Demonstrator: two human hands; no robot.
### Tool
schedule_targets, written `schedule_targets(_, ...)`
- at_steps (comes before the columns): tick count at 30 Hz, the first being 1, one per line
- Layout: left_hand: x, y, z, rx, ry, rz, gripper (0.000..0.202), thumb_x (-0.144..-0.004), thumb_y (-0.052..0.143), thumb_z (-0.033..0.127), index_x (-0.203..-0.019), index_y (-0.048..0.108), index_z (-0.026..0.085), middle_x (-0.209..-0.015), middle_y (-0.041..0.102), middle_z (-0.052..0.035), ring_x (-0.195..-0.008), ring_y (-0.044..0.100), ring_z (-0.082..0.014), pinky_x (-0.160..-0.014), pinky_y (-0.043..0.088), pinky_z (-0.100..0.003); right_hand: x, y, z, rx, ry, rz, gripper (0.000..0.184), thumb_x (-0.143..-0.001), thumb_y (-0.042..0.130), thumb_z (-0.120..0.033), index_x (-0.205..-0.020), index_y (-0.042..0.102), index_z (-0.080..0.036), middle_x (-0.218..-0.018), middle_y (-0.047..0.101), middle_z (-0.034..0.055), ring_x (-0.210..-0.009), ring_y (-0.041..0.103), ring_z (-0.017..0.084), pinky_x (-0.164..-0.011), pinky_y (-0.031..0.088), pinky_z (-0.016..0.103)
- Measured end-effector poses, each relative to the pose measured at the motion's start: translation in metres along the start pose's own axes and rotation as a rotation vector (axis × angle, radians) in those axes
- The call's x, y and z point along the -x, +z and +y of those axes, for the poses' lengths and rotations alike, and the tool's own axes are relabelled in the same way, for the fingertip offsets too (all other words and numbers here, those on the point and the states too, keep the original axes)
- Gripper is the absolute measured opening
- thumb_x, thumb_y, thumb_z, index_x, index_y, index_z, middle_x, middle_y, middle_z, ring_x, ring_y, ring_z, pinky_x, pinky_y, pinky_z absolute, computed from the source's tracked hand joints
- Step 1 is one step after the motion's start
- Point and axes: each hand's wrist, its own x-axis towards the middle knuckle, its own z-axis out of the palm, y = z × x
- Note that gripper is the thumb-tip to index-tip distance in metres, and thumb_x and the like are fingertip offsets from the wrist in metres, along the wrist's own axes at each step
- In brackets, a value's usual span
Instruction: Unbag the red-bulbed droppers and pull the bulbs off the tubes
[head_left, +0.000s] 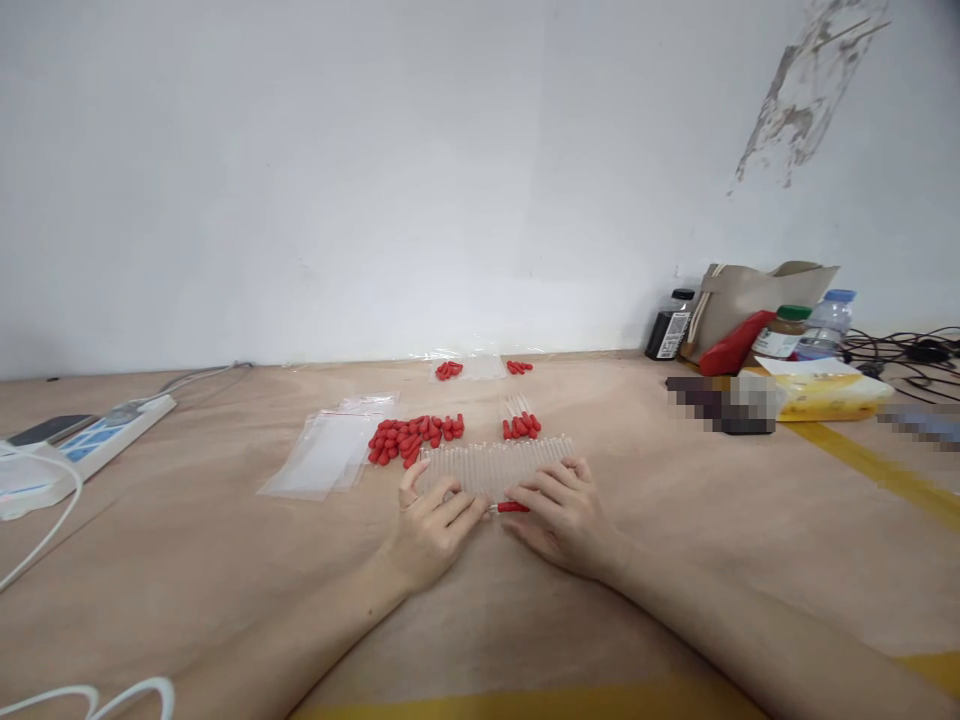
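A row of several clear glass tubes [499, 462] lies side by side on the brown table [675, 520]. My left hand [431, 525] rests at the row's near left edge, fingers curled and touching the tubes. My right hand [559, 510] lies at the near right edge, fingers closed over a tube with a red rubber cap [513, 507] between both hands. A loose pile of red caps [412, 438] lies just behind the row on the left. Several capped tubes [520, 422] lie behind it on the right.
Clear plastic bags [326, 452] lie left of the caps; more bags with red caps [480, 368] sit by the wall. A white power strip [82, 445] with cables is far left. Bottles, a paper bag [750, 300], a yellow pack [832, 392] and cables stand at the right.
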Motion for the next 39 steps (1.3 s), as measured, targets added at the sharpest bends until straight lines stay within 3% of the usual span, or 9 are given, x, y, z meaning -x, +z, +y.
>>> schedule_targets(4, 0.005, 0.002, -0.001, 0.025, 0.017, -0.019, 0.009, -0.081, 0.053, 0.018, -0.086, 0.060, 0.021, -0.060, 0.061, 0.0058, -0.067, 0.055, -0.0111, -0.095, 0.019, -0.046, 0.002, 0.002, -0.001, 0.024, -0.065, -0.009, 0.008, -0.078, 0.056, -0.027, -0.080, 0.061, -0.021, -0.066, 0.060, -0.0015, -0.070, 0.047, 0.012, -0.073, 0.025, 0.032)
schedule_targets(9, 0.006, -0.003, 0.000, 0.031, 0.025, -0.057, 0.011, -0.081, 0.051, 0.015, -0.080, 0.059, 0.021, -0.058, 0.059, 0.0064, -0.064, 0.052, -0.0108, -0.094, 0.020, -0.044, 0.004, -0.004, -0.003, 0.055, -0.130, -0.071, 0.013, -0.081, 0.051, -0.025, -0.072, 0.060, -0.021, -0.058, 0.056, -0.0021, -0.063, 0.043, 0.010, -0.074, 0.024, 0.033)
schedule_targets(17, 0.005, -0.010, -0.001, 0.046, 0.020, -0.080, 0.014, -0.080, 0.048, 0.014, -0.078, 0.060, 0.021, -0.057, 0.059, 0.0056, -0.064, 0.053, -0.0114, -0.091, 0.024, -0.043, 0.006, -0.015, -0.003, 0.020, -0.140, -0.122, 0.013, -0.082, 0.048, -0.018, -0.080, 0.060, -0.022, -0.057, 0.055, -0.0040, -0.065, 0.047, 0.011, -0.083, 0.024, 0.038)
schedule_targets(20, 0.014, -0.010, -0.017, 0.061, -0.061, -0.044, 0.014, -0.080, 0.049, 0.013, -0.079, 0.061, 0.021, -0.059, 0.059, 0.0037, -0.063, 0.053, -0.0123, -0.085, 0.031, -0.040, 0.013, -0.017, 0.008, -0.004, -0.051, -0.083, 0.010, -0.079, 0.051, -0.018, -0.077, 0.060, -0.021, -0.058, 0.055, -0.0023, -0.063, 0.046, 0.011, -0.075, 0.029, 0.035)
schedule_targets(22, 0.020, -0.008, -0.030, 0.069, -0.169, -0.048, 0.013, -0.081, 0.049, 0.016, -0.083, 0.061, 0.020, -0.066, 0.060, 0.0008, -0.063, 0.052, -0.0124, -0.075, 0.038, -0.033, 0.017, -0.016, 0.016, -0.080, 0.044, -0.036, 0.010, -0.078, 0.054, -0.018, -0.084, 0.061, -0.021, -0.063, 0.056, -0.0006, -0.063, 0.046, 0.011, -0.069, 0.034, 0.031)
schedule_targets(26, 0.025, -0.003, -0.050, 0.099, -0.397, -0.159, 0.024, -0.086, 0.039, 0.019, -0.101, 0.058, 0.016, -0.081, 0.056, -0.0047, -0.067, 0.052, -0.0123, -0.062, 0.043, -0.024, 0.020, -0.006, 0.021, -0.339, 0.115, 0.009, 0.034, -0.080, 0.050, -0.012, -0.112, 0.051, -0.022, -0.086, 0.056, 0.0049, -0.074, 0.051, 0.011, -0.065, 0.042, 0.025)
schedule_targets(30, 0.024, 0.002, -0.056, 0.113, -0.471, -0.215, 0.033, -0.086, 0.034, 0.017, -0.114, 0.051, 0.014, -0.081, 0.048, -0.0052, -0.067, 0.050, -0.0125, -0.063, 0.045, -0.024, 0.016, -0.005, 0.019, -0.411, 0.116, -0.031, 0.044, -0.081, 0.041, -0.009, -0.123, 0.042, -0.022, -0.096, 0.053, 0.0083, -0.084, 0.053, 0.013, -0.070, 0.046, 0.027)
schedule_targets(35, 0.024, 0.006, -0.059, 0.169, -0.433, -0.107, 0.028, -0.085, 0.038, 0.015, -0.108, 0.054, 0.016, -0.084, 0.051, -0.0049, -0.074, 0.053, -0.0131, -0.066, 0.046, -0.024, 0.008, -0.010, 0.018, -0.353, 0.278, -0.015, 0.024, -0.079, 0.047, -0.016, -0.101, 0.052, -0.020, -0.081, 0.057, 0.0042, -0.072, 0.053, 0.013, -0.065, 0.045, 0.026)
schedule_targets(39, 0.023, 0.011, -0.059, 0.138, -0.351, -0.067, 0.021, -0.084, 0.040, 0.013, -0.097, 0.055, 0.017, -0.086, 0.059, -0.0049, -0.080, 0.057, -0.0147, -0.070, 0.047, -0.026, -0.009, -0.002, 0.024, -0.374, 0.384, -0.028, 0.007, -0.077, 0.053, -0.023, -0.083, 0.056, -0.020, -0.076, 0.061, 0.0015, -0.070, 0.055, 0.013, -0.067, 0.044, 0.027)
